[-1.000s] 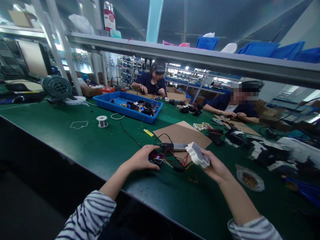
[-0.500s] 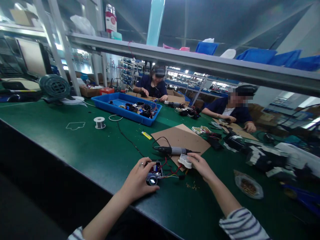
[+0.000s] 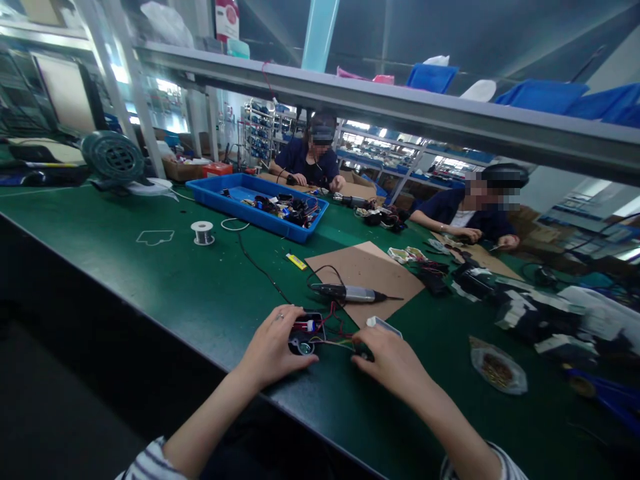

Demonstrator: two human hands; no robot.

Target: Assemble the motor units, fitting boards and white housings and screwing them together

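Observation:
My left hand [image 3: 273, 343] is curled around a small dark housing [image 3: 316, 319] with a round lens-like part [image 3: 305, 348] at its near end. Red and yellowish wires [image 3: 337, 343] run from the housing toward the right. At their end, my right hand [image 3: 387, 353] pinches a small black part [image 3: 364, 356], mostly covered by thumb and finger. Just behind that hand lies a white plastic piece [image 3: 383, 325], partly hidden by the knuckles. A grey and black electric screwdriver [image 3: 350, 294] rests on a cardboard sheet [image 3: 373, 267] beyond both hands.
A blue tray [image 3: 225, 193] of wired parts stands at the back. A solder spool [image 3: 203, 233] and a yellow packet [image 3: 296, 261] lie on the green table. To the right are a bag of small brass-coloured pieces [image 3: 497, 370] and black parts [image 3: 520, 313]. Two co-workers sit opposite under a shelf [image 3: 350, 100].
My right hand has left the white piece and moved left and nearer, closing on the small black part. My left hand stays around the housing. The camera view has shifted slightly.

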